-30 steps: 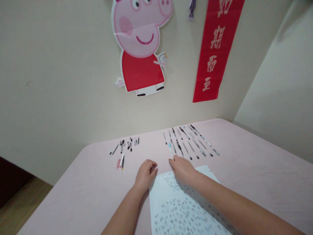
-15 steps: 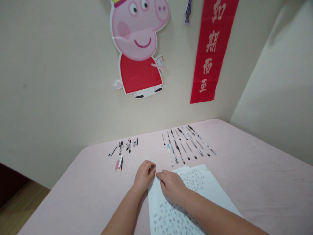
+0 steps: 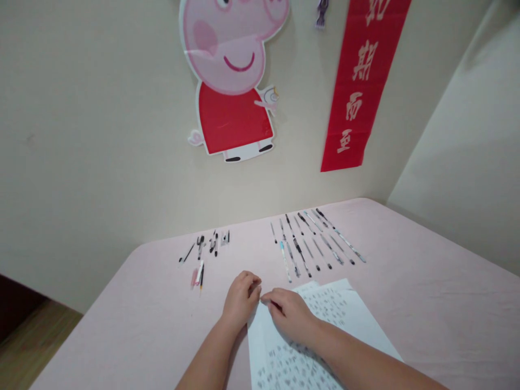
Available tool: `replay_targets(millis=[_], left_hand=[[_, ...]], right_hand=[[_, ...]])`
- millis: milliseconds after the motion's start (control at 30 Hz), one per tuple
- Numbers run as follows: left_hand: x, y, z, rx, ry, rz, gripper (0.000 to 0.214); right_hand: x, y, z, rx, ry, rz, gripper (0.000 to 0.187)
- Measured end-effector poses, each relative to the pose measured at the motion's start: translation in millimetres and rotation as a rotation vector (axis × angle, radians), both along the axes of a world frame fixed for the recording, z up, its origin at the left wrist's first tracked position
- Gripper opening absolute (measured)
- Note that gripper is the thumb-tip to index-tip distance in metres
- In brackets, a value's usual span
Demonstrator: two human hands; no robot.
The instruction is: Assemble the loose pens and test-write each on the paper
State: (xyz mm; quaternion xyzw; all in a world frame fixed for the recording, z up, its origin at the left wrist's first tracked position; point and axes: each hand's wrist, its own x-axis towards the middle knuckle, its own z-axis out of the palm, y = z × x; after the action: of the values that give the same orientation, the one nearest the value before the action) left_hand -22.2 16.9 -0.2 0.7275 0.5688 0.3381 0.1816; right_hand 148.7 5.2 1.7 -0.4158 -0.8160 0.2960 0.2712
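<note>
Shifted leftward since one second earlier, the right hand was noted beside the left hand at the paper, lower centre of frame, both curled, pinch indeterminable, two-handed handling inferred.

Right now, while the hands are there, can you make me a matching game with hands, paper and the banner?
Things:
1. left hand
2. right hand
3. paper
4. banner

Clues:
A. white, with dark writing
B. red, with pale characters
C. at the paper's left edge
D. over the paper

Pairs: 1-C, 2-D, 3-A, 4-B
</note>
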Motion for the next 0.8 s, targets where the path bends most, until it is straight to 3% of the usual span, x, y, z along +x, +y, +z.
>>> replay_targets(millis=[200,433,533,667,733,800], left_hand=[[-1,2,-1.5,-0.012,-0.012,-0.005,0.014],[-5,9,-5.1,0.008,-0.039,0.014,0.016],[-18,34,-2.4,0.094,0.032,0.06,0.018],[-43,87,1.4,0.182,0.271,0.29,0.024],[-52,114,0.2,0.143,0.438,0.423,0.033],[-57,134,-2.9,0.092,0.529,0.468,0.04]], right_hand=[[-2,4,-3.6,-0.075,0.184,-0.067,0.033],[-3,6,-4.8,-0.095,0.221,-0.062,0.033],[-2,7,-4.3,-0.087,0.208,-0.06,0.031],[-2,6,-4.2,-0.072,0.189,-0.065,0.029],[-2,5,-4.6,-0.066,0.18,-0.06,0.03],[-2,5,-5.5,-0.057,0.174,-0.05,0.03]])
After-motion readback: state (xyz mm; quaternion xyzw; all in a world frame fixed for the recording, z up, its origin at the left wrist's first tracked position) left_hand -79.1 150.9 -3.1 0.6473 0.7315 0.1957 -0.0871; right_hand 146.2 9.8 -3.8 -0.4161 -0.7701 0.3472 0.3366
